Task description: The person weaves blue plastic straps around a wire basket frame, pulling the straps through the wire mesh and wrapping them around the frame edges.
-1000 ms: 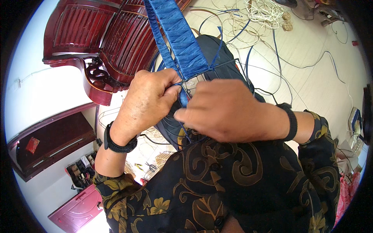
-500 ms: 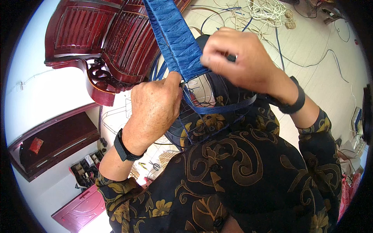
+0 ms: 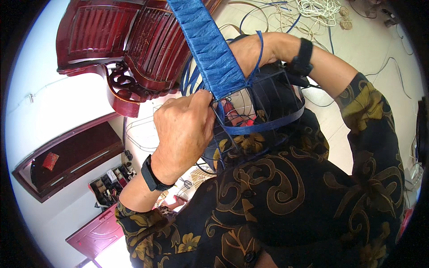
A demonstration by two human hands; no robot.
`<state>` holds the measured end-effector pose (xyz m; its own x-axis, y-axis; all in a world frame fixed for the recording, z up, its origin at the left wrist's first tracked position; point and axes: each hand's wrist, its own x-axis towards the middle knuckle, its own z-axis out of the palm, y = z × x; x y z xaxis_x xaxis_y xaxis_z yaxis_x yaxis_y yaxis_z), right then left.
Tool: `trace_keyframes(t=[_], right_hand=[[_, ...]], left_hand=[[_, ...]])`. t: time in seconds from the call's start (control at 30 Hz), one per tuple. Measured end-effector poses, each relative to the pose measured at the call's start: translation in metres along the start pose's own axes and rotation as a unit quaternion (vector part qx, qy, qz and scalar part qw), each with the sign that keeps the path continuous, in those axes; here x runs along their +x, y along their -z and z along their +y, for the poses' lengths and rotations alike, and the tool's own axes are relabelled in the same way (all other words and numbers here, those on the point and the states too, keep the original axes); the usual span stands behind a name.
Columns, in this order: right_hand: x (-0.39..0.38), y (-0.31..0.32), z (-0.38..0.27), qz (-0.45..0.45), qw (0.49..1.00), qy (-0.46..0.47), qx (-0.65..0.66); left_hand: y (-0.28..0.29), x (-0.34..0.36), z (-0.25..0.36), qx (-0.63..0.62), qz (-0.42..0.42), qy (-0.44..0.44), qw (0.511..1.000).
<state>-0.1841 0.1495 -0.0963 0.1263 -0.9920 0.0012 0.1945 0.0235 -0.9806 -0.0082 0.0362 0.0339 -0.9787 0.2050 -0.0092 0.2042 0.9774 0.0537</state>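
Note:
A long frame wrapped in blue strip [image 3: 212,53] slants down from the top of the view, with bare dark wire [image 3: 232,145] below its near end. My left hand [image 3: 184,127] is closed at the near left corner, thumb and fingers pinching the wrapped edge. My right hand [image 3: 255,50] reaches behind the wrapped part; its fingers are hidden there. A narrow blue strip [image 3: 260,50] passes in front of that hand down to the near right corner. Another blue band [image 3: 268,129] curves across the wire frame over my lap.
A dark red slatted wooden bench [image 3: 154,49] stands at upper left. Cream cord [image 3: 318,12] lies coiled on the floor at upper right, beside a tan ball of twine [image 3: 345,18]. Loose blue strips [image 3: 191,80] hang left of the frame. A box of small items [image 3: 111,184] sits at lower left.
My right hand has gone from in front of the near right corner to behind the wrapped part. A strip now stands up at that corner. My left hand keeps its hold.

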Motion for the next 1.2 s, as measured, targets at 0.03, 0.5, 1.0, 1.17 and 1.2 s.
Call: trace_keyframes(t=[0.03, 0.5, 1.0, 1.17, 1.2], right_hand=[[0.007, -0.003, 0.003, -0.024, 0.999, 0.023, -0.007], [0.017, -0.011, 0.008, -0.095, 0.994, 0.036, 0.035], [0.01, 0.008, 0.012, -0.063, 0.989, 0.121, -0.059], [0.008, 0.005, 0.019, -0.015, 0.981, 0.193, -0.005], [0.007, 0.005, 0.016, -0.022, 0.987, 0.159, -0.018]], left_hand=[[0.0, 0.0, -0.001, -0.005, 0.003, -0.001, 1.0], [0.004, 0.0, -0.001, -0.21, -0.065, 0.183, 0.958], [0.032, 0.006, -0.022, -0.416, -0.236, 0.306, 0.823], [0.034, 0.011, -0.021, -0.482, -0.238, 0.315, 0.782], [0.033, 0.012, -0.023, -0.494, -0.246, 0.323, 0.769]])
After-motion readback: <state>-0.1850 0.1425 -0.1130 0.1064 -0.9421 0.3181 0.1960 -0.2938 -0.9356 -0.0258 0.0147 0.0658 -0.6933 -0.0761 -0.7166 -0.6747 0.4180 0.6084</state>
